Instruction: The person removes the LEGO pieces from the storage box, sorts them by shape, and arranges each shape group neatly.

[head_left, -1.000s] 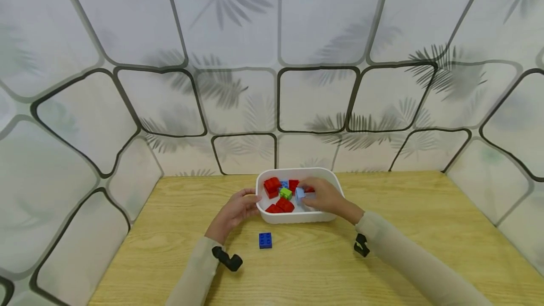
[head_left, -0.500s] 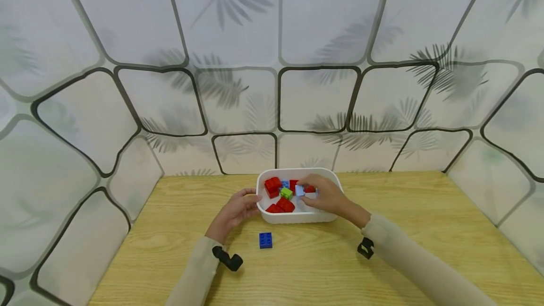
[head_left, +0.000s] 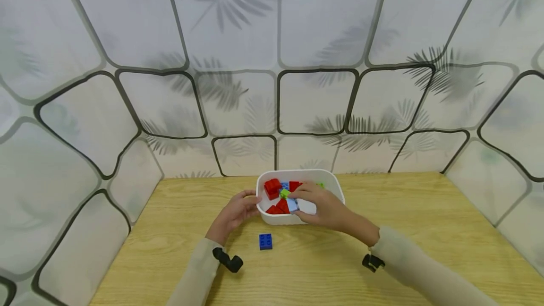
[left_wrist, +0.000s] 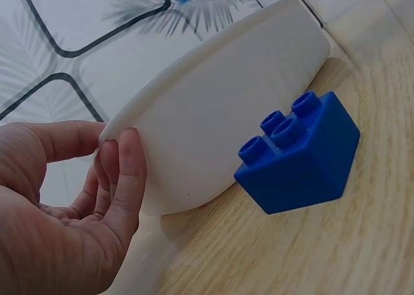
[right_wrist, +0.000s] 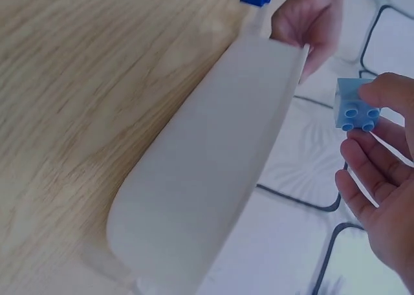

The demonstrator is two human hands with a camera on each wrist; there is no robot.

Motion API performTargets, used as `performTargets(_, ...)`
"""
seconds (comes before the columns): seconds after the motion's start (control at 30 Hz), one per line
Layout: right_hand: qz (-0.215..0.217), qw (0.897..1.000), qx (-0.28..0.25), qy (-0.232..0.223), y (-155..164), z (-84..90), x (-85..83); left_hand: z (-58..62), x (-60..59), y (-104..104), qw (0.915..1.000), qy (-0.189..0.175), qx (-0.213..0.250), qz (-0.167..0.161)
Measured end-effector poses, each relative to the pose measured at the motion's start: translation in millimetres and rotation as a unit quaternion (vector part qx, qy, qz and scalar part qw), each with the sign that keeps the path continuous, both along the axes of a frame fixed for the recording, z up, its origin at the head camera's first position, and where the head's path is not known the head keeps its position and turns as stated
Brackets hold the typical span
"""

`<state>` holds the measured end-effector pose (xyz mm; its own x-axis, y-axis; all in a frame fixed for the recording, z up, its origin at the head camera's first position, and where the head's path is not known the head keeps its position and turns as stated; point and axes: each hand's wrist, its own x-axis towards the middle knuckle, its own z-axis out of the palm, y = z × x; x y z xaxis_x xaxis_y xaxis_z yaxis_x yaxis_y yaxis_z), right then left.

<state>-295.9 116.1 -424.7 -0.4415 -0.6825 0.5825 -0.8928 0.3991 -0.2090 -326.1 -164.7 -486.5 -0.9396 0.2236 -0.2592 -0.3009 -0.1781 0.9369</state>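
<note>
The left hand point(head_left: 233, 212) grips the left wall of the white plastic tub point(head_left: 327, 179) of bricks, apparently to steady it, while the right hand point(head_left: 325, 207) pinches a light blue plastic brick point(head_left: 292, 205) just above the tub's near rim.

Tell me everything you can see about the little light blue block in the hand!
The light blue block is a small, square, plastic-looking toy brick with four round studs on one face. The right hand pinches it between thumb and fingers, and nothing else touches it. It is held tilted, so the studs face sideways in the right wrist view. In the head view it sits above the near part of the white bin, over the red bricks.
</note>
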Motion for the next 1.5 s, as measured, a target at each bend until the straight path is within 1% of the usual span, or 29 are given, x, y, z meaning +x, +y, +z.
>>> performTargets(0.1,0.012,1.000,0.014,0.016,-4,1.0,10.5,-0.9,0.5,0,1.0000,0.000,0.006,0.000)
performTargets(0.27,0.034,0.995,0.049,0.079,-10,-1.4,23.3,-1.0,1.5,0,1.0000,0.000,-0.004,0.008)
performTargets(0.33,0.042,0.993,0.068,0.090,-11,-3.0,27.9,-0.6,1.6,1,0.9999,0.001,-0.011,0.010)
performTargets(0.4,0.042,0.991,0.097,0.080,-12,-5.3,32.3,-0.4,1.4,1,0.9998,-0.001,-0.015,0.013)
performTargets(0.47,0.038,0.989,0.134,0.052,-12,-7.8,36.4,-0.6,1.5,1,0.9998,-0.001,-0.017,0.014)
performTargets(0.53,0.033,0.984,0.172,0.025,-13,-11.3,39.4,-0.7,1.4,1,0.9998,-0.003,-0.016,0.015)
performTargets(0.6,0.024,0.978,0.207,0.008,-13,-16.2,40.6,-0.9,1.4,1,0.9998,-0.002,-0.015,0.015)
performTargets(0.67,0.017,0.973,0.230,0.006,-14,-21.4,40.7,-1.0,1.3,1,0.9998,-0.003,-0.014,0.015)
performTargets(0.77,0.009,0.968,0.249,0.015,-15,-29.3,39.2,-1.2,1.1,1,0.9998,-0.002,-0.011,0.015)
performTargets(0.87,0.001,0.965,0.263,0.014,-16,-33.9,37.9,-1.1,1.0,1,0.9998,-0.004,-0.008,0.016)
performTargets(1.0,-0.007,0.962,0.272,0.008,-18,-35.7,37.3,-0.7,1.5,1,0.9999,-0.002,-0.005,0.015)
performTargets(1.27,-0.008,0.968,0.250,0.019,-23,-38.5,35.6,0.4,0.9,2,0.9998,-0.007,-0.012,0.015)
performTargets(1.5,-0.010,0.971,0.237,0.016,-31,-38.2,35.8,1.2,1.1,2,0.9997,-0.010,-0.016,0.017)
